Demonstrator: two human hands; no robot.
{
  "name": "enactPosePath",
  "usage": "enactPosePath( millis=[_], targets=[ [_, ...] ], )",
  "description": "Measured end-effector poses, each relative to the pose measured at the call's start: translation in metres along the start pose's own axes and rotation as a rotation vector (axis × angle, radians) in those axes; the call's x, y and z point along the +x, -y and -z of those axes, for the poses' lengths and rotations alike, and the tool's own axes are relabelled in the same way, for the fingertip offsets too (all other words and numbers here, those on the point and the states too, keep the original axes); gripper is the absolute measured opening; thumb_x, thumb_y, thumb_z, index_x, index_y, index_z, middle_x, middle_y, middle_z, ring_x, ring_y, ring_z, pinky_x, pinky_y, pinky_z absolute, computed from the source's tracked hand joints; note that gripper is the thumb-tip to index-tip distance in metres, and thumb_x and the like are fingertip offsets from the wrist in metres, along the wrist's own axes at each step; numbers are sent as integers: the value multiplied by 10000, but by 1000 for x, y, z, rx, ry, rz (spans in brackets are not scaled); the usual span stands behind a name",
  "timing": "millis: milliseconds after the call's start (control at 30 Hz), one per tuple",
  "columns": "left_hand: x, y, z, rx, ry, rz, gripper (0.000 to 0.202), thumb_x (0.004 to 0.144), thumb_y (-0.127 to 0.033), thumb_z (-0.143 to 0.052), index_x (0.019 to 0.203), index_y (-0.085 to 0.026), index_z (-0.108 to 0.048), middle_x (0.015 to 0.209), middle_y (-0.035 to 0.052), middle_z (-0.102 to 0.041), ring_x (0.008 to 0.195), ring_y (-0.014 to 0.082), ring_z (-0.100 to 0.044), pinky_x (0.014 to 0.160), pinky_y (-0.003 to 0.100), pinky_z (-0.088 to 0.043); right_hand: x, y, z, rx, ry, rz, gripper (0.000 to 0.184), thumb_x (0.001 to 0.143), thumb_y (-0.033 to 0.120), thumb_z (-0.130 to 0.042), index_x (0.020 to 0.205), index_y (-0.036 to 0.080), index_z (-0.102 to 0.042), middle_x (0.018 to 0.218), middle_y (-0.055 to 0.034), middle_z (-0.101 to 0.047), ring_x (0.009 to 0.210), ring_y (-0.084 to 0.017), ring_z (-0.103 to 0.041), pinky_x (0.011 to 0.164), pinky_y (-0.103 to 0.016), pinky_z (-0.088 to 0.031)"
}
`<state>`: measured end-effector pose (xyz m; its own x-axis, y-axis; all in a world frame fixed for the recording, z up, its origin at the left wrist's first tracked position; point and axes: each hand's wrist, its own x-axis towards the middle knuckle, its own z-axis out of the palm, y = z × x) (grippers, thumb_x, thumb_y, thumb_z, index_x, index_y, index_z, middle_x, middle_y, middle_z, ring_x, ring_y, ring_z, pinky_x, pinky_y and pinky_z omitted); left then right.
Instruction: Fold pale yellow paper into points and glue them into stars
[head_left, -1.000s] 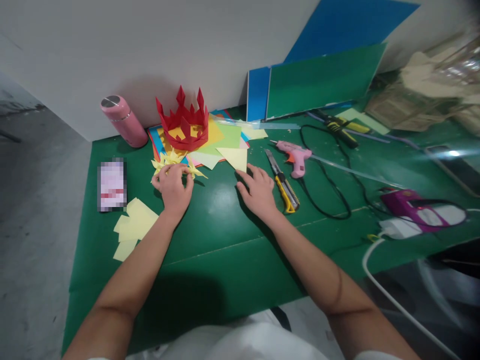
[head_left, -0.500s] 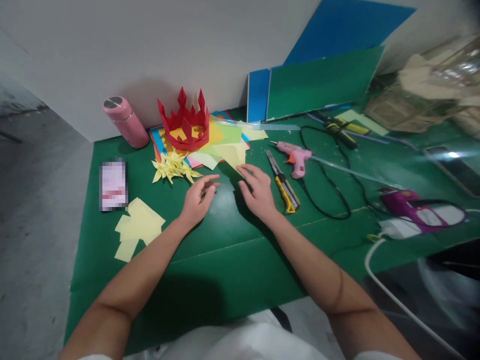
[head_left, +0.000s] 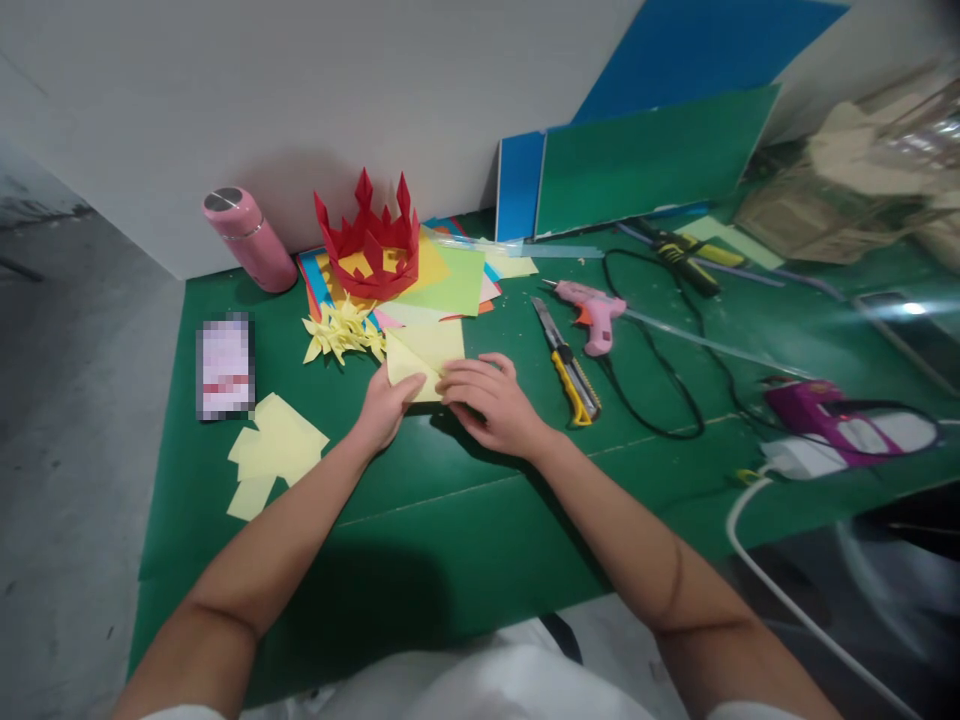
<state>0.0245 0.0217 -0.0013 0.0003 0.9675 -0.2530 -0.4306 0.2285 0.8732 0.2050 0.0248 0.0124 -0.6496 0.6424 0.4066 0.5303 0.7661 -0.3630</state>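
Note:
A square of pale yellow paper [head_left: 427,350] with a diagonal crease is held up between my hands over the table. My left hand [head_left: 385,408] pinches its lower left part, thumb on top and the other fingers hidden beneath. At the lower right edge my right hand [head_left: 491,402] has its fingers closed on the same paper. Just behind the left hand lies a pile of folded yellow paper pieces [head_left: 339,332]. Beyond it, a red paper crown [head_left: 371,262] stands on coloured paper sheets [head_left: 457,283]. Loose yellow paper squares [head_left: 281,440] lie left of my left forearm.
Right of my hands lie a yellow utility knife [head_left: 574,385], blade out, and a pink glue gun [head_left: 595,315] with its black cord. A pink bottle [head_left: 259,250] and a blurred-out phone-like item [head_left: 225,367] are at left. A purple-and-white power strip [head_left: 847,425] sits at right.
My right hand has brought the yellow paper from the sheets toward me. My left hand has moved in and taken hold of its left side.

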Motion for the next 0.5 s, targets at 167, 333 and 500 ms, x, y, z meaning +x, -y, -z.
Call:
enactPosePath(
  millis=[167, 333, 500],
  targets=[
    [-3, -1, 0, 41, 74, 27, 540, 593, -277, -770, 1089, -148, -601, 1033, 87, -708, 965, 251, -654, 870, 384, -498, -1, -6, -4, -20, -48, -47, 274, 879, 168, -478, 1083, 286, -617, 1187, -11, -664, 1202, -198, -526, 1001, -429, -277],
    [-4, -5, 0, 7, 124, 34, 620, 560, -228, -785, 1135, -181, -559, 1076, 70, -699, 973, 242, -655, 867, 369, -506, -3, -11, -3, -59, -79, -49, 315, 886, 168, -468, 1052, 342, -671, 1147, 28, -689, 1153, -186, -549, 953, -408, -293],
    [1, -10, 3, -52, 109, 84, 510, 645, -398, -750, 1045, -132, -577, 949, 110, -719, 896, 264, -685, 815, 391, -536, -4, -11, 1, -96, -23, -35, 337, 910, 178, -447, 1015, 390, -687, 1140, 87, -694, 1207, -176, -509, 986, -422, -247]
  ],
)
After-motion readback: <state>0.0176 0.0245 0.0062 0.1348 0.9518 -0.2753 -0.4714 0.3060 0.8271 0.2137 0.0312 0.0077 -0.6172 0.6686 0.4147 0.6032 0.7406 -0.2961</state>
